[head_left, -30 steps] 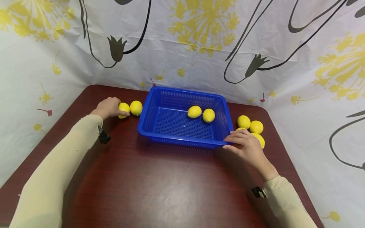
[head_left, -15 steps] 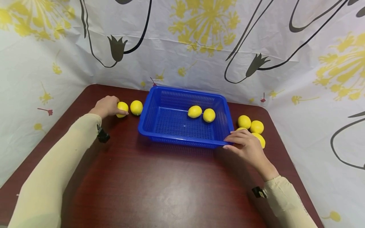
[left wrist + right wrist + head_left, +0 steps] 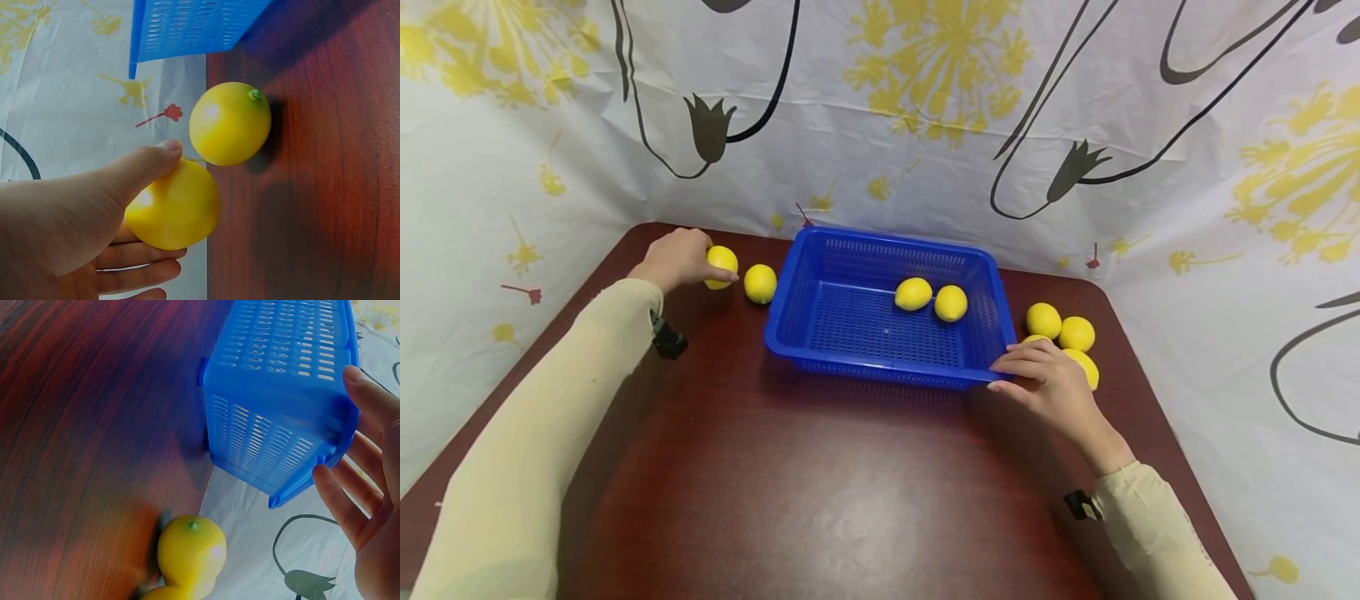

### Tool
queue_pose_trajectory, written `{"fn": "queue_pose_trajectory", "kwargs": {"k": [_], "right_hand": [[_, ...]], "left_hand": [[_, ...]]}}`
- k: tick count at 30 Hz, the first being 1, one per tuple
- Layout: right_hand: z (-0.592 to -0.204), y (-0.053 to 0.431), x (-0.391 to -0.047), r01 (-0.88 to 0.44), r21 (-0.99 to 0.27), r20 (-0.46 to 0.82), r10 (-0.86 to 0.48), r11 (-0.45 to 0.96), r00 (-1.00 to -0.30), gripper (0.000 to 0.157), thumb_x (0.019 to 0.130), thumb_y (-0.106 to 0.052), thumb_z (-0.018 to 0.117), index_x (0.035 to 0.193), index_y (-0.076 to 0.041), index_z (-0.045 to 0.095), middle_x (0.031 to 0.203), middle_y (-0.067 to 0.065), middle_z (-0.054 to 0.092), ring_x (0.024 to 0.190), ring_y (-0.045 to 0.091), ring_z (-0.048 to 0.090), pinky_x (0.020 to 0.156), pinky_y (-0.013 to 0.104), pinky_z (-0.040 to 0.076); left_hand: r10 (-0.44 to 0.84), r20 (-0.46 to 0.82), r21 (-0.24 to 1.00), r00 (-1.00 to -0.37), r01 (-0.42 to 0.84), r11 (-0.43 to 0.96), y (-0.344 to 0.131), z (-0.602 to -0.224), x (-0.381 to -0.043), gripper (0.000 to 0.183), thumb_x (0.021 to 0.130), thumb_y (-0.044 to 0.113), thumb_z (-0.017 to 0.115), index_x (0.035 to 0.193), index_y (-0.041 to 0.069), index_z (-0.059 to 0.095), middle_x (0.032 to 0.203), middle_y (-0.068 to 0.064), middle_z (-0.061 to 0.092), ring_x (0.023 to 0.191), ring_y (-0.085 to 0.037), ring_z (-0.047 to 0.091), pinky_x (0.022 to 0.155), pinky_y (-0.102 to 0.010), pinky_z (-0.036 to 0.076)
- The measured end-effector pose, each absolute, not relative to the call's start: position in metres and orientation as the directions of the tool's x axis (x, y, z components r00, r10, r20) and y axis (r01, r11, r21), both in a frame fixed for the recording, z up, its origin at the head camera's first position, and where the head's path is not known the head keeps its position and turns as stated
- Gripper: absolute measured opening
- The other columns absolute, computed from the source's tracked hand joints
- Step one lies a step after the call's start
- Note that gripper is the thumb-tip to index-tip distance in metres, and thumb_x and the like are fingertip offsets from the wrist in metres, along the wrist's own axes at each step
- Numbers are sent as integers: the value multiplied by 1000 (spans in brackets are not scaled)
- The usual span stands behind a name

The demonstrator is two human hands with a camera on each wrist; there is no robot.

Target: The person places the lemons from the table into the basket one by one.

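Observation:
A yellow lemon (image 3: 178, 209) is gripped in my left hand (image 3: 676, 257), with the thumb on one side and fingers on the other. In the left wrist view it appears raised off the table. Another lemon (image 3: 761, 284) rests on the table between that hand and the blue plastic basket (image 3: 880, 365). Two lemons lie inside the basket, a left one (image 3: 913, 294) and a right one (image 3: 951, 303). My right hand (image 3: 1051, 392) holds the basket's near right corner, thumb on the front rim and fingers over the side rim (image 3: 350, 419).
Several lemons (image 3: 1077, 334) cluster on the table right of the basket, one partly hidden by my right hand. The dark red wooden table (image 3: 850, 500) meets a white patterned sheet (image 3: 865, 125) behind and at both sides.
My left hand has lifted its lemon, moving slightly away from the neighbouring lemon and toward the table's back edge. The right hand and the basket have stayed put.

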State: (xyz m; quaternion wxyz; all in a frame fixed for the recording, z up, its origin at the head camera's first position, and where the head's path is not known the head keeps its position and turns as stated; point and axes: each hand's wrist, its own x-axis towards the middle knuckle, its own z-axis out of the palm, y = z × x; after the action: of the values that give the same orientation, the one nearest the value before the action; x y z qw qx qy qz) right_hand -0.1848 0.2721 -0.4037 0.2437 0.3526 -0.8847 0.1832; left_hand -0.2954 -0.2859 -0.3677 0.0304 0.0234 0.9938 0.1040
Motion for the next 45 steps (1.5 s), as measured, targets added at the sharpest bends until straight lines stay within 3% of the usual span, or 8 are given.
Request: {"fn": "queue_pose_trajectory", "kwargs": {"k": [25,34,45], "right_hand": [[-404,274,-184,-703,-151,548,-534,694,-644,31,66,-26,91,93,-16,80,94,-2,77,104,19,65,89,29,50],[-402,273,-184,-701,-167,544,-529,693,-652,31,66,-25,91,93,-16,80,94,-1,77,103,20,65,91,23,48],[-402,273,-185,-706,-159,543,-536,690,-646,31,66,-25,91,93,-17,80,94,-2,77,104,21,65,90,31,50]], "left_hand": [[99,-11,202,-995,94,975,-264,-327,-308,57,82,61,70,70,7,54,61,-2,45,63,-23,47,54,-30,35],[89,-30,194,-996,81,978,-238,-307,-314,58,82,64,68,75,7,58,62,-2,46,67,-23,48,58,-31,37],[128,-12,204,-992,123,971,-218,-299,-320,54,83,59,70,75,7,60,63,-2,48,67,-23,49,58,-30,38]]}}
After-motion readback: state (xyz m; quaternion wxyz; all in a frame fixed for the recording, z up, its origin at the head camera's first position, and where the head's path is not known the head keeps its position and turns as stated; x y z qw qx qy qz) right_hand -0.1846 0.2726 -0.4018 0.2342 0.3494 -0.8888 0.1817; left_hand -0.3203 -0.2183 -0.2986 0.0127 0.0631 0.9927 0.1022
